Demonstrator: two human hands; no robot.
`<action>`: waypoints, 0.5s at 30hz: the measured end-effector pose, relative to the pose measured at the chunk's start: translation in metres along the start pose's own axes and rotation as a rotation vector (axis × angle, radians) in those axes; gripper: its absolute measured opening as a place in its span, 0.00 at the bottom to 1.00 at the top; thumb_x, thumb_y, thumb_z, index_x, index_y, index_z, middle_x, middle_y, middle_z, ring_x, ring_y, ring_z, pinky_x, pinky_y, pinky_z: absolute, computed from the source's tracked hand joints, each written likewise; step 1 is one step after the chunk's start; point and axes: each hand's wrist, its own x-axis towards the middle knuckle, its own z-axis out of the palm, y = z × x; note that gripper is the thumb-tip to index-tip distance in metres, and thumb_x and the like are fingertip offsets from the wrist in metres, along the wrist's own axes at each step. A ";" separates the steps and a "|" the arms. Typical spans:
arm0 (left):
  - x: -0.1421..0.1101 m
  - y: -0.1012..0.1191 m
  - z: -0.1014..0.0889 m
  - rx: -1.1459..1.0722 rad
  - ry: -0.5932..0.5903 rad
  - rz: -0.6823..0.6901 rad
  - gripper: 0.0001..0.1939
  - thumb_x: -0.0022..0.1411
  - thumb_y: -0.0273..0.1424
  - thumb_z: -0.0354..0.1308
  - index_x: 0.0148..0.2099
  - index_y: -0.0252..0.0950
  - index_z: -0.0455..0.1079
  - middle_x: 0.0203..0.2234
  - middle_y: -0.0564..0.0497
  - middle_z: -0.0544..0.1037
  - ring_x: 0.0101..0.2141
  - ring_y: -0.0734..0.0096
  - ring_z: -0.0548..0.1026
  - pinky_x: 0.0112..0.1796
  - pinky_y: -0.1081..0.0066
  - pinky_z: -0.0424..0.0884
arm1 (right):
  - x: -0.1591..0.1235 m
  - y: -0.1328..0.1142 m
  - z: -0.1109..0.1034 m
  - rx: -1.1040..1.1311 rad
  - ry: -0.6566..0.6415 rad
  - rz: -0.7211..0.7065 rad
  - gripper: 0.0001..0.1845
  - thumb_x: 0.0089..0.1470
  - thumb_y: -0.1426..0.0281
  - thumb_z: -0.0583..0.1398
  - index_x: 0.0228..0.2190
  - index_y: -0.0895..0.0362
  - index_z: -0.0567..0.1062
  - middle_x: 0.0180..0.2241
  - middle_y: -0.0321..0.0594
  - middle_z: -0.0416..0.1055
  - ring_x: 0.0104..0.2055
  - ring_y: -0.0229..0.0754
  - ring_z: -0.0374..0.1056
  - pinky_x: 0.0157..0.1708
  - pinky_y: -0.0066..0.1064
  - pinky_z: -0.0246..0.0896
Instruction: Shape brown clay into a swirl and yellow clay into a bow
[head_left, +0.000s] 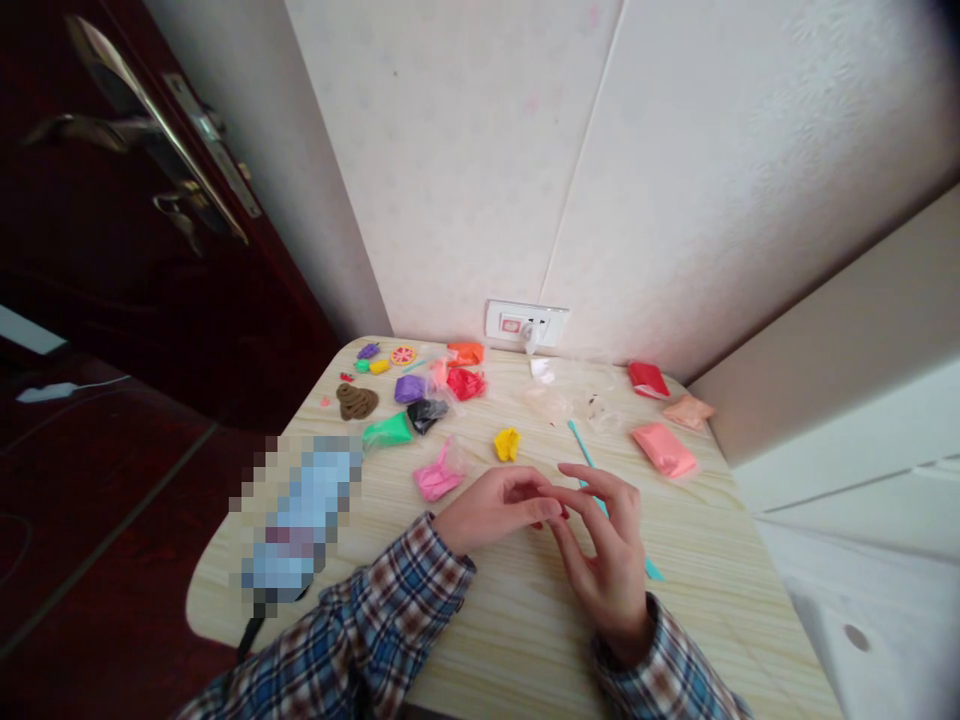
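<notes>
My left hand [499, 508] and my right hand [604, 545] meet above the wooden table [495, 620]. Their fingertips pinch together on a tiny red piece of clay [564, 512] that barely shows between them. A teal modelling stick [592, 470] lies on the table partly under my right hand. A yellow clay lump [507, 444] and a pink clay bag [437, 478] lie just beyond my left hand.
Several clay packs are scattered at the back: green [388, 432], black [426, 414], purple [409, 389], red [466, 383], orange [465, 353], salmon pink [664, 449]. A brown clay coil [355, 402] sits left. A blurred-out object [296, 520] lies near the left edge. A wall socket [525, 324] is behind.
</notes>
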 end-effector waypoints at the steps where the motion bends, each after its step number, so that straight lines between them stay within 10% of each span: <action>1: -0.001 0.000 0.001 0.024 0.023 0.003 0.22 0.49 0.47 0.63 0.34 0.31 0.70 0.29 0.50 0.75 0.33 0.71 0.71 0.37 0.70 0.66 | 0.000 0.000 0.000 -0.002 -0.005 -0.006 0.10 0.56 0.75 0.57 0.41 0.56 0.72 0.45 0.46 0.67 0.43 0.45 0.63 0.38 0.39 0.63; 15: -0.001 -0.004 -0.008 -0.027 -0.015 -0.053 0.22 0.45 0.46 0.66 0.33 0.32 0.73 0.29 0.51 0.76 0.33 0.71 0.72 0.39 0.70 0.67 | 0.000 -0.002 0.001 0.025 -0.033 0.002 0.11 0.56 0.75 0.57 0.41 0.52 0.71 0.43 0.44 0.67 0.44 0.46 0.63 0.39 0.41 0.63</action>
